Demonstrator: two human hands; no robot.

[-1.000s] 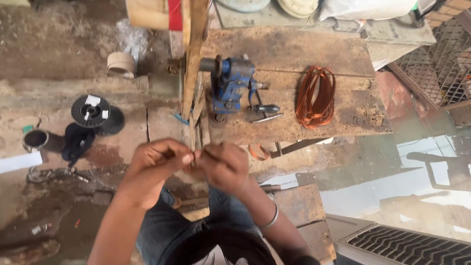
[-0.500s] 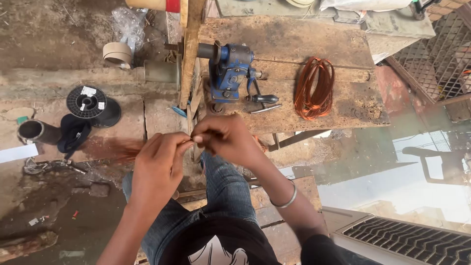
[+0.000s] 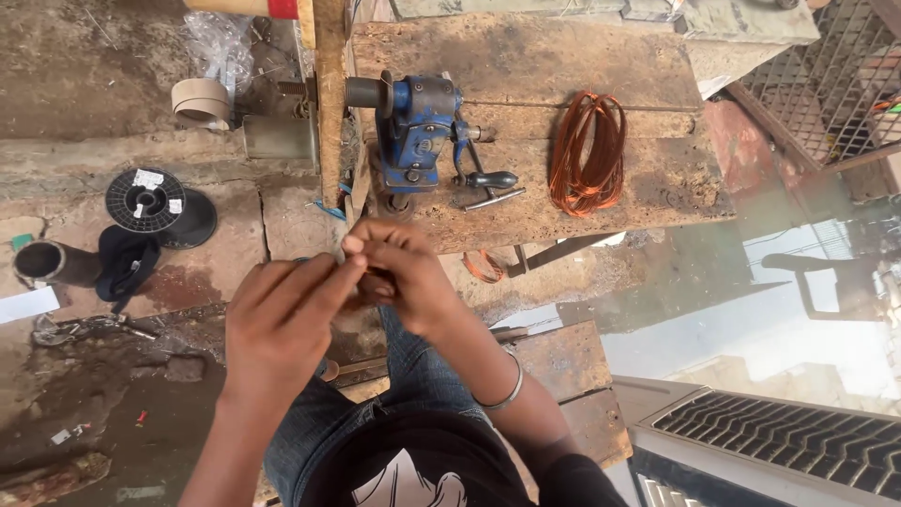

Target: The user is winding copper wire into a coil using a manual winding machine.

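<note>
Both hands, left and right, are pinched together on something hidden; it could be dropped near the blue winder.

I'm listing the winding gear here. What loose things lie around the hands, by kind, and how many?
Blue hand-crank winder: 1
Copper wire coil: 1
Black spool: 1
Tape roll: 1
Metal pipe: 1
Total: 5
</note>
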